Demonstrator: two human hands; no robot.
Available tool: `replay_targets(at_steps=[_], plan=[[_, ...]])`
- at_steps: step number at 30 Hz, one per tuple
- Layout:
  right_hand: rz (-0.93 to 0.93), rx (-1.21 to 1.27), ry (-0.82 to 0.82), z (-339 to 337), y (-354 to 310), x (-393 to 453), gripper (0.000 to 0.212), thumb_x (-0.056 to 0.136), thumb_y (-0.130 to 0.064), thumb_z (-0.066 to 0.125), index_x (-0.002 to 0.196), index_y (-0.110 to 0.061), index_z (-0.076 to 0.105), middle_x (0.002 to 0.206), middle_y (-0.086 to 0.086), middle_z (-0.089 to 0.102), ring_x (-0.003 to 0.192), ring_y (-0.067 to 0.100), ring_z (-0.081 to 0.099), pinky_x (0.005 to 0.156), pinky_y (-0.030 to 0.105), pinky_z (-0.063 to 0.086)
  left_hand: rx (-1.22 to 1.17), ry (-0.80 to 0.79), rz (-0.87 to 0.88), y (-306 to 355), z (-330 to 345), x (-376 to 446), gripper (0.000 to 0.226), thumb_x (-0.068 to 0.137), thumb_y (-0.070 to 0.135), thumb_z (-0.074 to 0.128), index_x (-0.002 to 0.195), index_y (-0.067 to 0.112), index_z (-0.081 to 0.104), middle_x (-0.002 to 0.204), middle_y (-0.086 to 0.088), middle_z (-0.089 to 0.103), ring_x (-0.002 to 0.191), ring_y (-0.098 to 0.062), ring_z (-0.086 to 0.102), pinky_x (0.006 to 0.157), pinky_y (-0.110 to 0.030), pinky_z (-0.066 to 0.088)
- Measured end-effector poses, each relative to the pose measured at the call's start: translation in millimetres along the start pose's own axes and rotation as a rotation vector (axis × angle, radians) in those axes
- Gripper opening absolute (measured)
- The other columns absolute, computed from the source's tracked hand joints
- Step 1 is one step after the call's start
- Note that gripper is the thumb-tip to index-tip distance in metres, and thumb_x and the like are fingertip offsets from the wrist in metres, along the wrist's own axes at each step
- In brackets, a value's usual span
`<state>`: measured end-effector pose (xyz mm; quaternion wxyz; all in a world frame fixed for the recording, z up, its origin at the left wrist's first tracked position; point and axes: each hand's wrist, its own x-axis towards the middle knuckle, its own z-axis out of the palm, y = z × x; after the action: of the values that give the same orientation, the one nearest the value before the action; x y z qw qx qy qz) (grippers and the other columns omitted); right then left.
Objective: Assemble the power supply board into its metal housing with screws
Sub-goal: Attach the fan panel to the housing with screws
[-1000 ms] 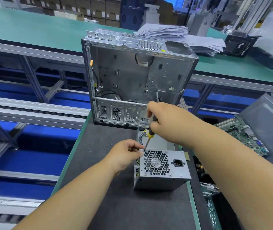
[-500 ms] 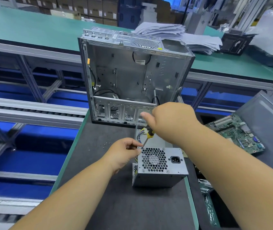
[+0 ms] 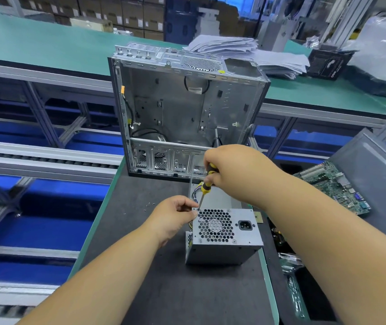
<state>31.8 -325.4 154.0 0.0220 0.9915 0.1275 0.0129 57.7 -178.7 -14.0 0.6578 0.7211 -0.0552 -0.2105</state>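
Note:
A grey metal power supply housing stands on the dark mat, its honeycomb fan grille and power socket facing up. My right hand grips a yellow and black screwdriver, whose tip meets the housing's upper left corner. My left hand pinches that same corner beside the tip; whatever it pinches is too small to make out. Coloured wires come out behind the housing.
An open, empty computer case stands upright just behind the housing. A few loose screws lie on the mat at the left. A green motherboard and a grey panel lie to the right. Paper stacks sit on the far green bench.
The screwdriver tip has settled on the housing's upper left corner. My right hand shifted slightly on the handle, and my left hand stays pinched at that corner.

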Motion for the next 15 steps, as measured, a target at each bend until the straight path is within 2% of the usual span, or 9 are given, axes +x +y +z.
replay_targets(at_steps=[2,5,9,15], plan=[[0.022,-0.044,0.009,2.8,-0.4,2.4,0.021,0.095,-0.041,0.057,0.093,-0.021,0.050,0.081,-0.004,0.052,0.079,0.021,0.050,0.062,0.031,0.034,-0.001,0.015,-0.001,-1.1,0.6,0.0,0.018,0.084,0.004,0.072,0.085,0.022,0.071,0.079,0.003,0.067,0.073,-0.005,0.061,0.077,-0.017,0.050],[0.057,-0.069,0.040,7.6,-2.5,3.6,0.024,0.096,-0.041,0.055,0.096,-0.018,0.053,0.079,-0.001,0.052,0.078,0.023,0.051,0.063,0.032,0.039,0.001,0.028,-0.001,-1.7,2.1,-0.1,0.018,0.084,0.004,0.072,0.086,0.022,0.072,0.075,0.007,0.067,0.069,0.000,0.060,0.070,-0.011,0.048],[0.106,-0.046,0.078,12.2,-4.7,2.6,0.024,0.096,-0.044,0.055,0.093,-0.020,0.049,0.071,-0.005,0.042,0.076,0.022,0.050,0.061,0.031,0.036,0.020,0.047,-0.009,-1.6,2.9,-0.3,0.017,0.084,0.007,0.073,0.085,0.023,0.073,0.072,0.010,0.065,0.068,-0.001,0.060,0.071,-0.014,0.048],[0.122,-0.044,0.111,13.7,-3.6,1.5,0.028,0.095,-0.046,0.055,0.090,-0.021,0.045,0.067,-0.005,0.039,0.073,0.021,0.047,0.057,0.031,0.032,0.049,0.048,0.009,-0.8,3.1,-1.2,0.016,0.085,0.006,0.072,0.088,0.022,0.071,0.076,0.006,0.064,0.072,-0.006,0.059,0.070,-0.013,0.046]])
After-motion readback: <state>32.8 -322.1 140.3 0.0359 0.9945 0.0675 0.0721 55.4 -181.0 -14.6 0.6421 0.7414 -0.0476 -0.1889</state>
